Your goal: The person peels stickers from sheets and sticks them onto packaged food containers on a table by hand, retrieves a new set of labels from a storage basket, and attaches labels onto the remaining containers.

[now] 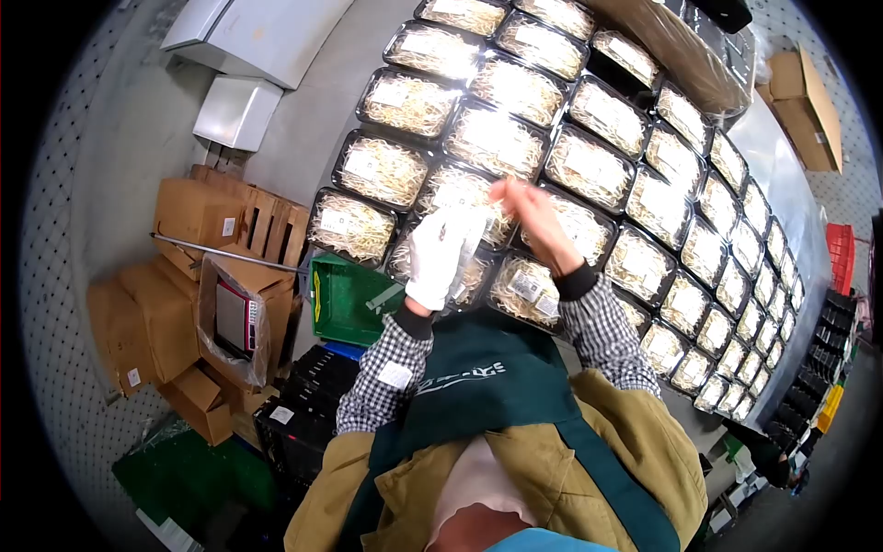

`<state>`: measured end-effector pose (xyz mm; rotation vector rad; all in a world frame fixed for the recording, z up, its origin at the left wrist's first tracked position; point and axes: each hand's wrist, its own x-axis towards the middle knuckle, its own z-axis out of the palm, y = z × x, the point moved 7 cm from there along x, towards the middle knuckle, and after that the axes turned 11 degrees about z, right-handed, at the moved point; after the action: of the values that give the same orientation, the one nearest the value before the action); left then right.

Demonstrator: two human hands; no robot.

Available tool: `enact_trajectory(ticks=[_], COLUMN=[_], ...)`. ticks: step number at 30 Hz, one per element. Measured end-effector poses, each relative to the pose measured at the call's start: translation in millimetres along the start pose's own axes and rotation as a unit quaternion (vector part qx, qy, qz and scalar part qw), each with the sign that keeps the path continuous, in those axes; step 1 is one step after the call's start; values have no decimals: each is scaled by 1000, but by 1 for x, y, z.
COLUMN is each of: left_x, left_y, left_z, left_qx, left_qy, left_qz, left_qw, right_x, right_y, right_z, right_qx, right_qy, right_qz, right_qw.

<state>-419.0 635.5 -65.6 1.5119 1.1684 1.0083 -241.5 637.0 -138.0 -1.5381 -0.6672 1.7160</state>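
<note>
Wrapped black trays of bean sprouts (348, 224) lie in rows over the table, most with a white label on top. My left hand (440, 253), in a white glove, is above the trays near the table's front edge; whether it holds anything is hidden by the glove and glare. My right hand (538, 221) is bare and slightly blurred, its fingers pointing toward the left hand over the trays. The two hands are apart. Just below them sits a tray with several labels (524, 290).
A green crate (354, 299) stands left of my left forearm, above stacked black trays (308, 405). Cardboard boxes (152, 317) and a wooden pallet (267, 216) are at the left. Plastic-wrapped black trays (704, 55) stand at the table's far side.
</note>
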Motion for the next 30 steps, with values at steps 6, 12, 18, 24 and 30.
enact_trajectory(ticks=[6,12,18,24,30], left_x=[23,19,35,52,61], left_y=[6,33,34,-9,17], left_z=[31,27,18,41,69], left_qx=[-47,-227,-163,-129,-188], left_qy=[-72,-84,-59,86,-118], left_qz=[-9,-142,-116,-89,-145], left_qw=[996,960,978,984,964], right_x=[7,118,107,5,101], right_y=[-46,-99,-95,-60,-127], right_z=[-42,-99,-104,-6,-124], right_qx=[-50,-425,-422,-91,-225], right_qy=[68,450,497,-121,221], right_qz=[-113,-256,-276,-16,-156], right_qw=[990,743,707,988,936])
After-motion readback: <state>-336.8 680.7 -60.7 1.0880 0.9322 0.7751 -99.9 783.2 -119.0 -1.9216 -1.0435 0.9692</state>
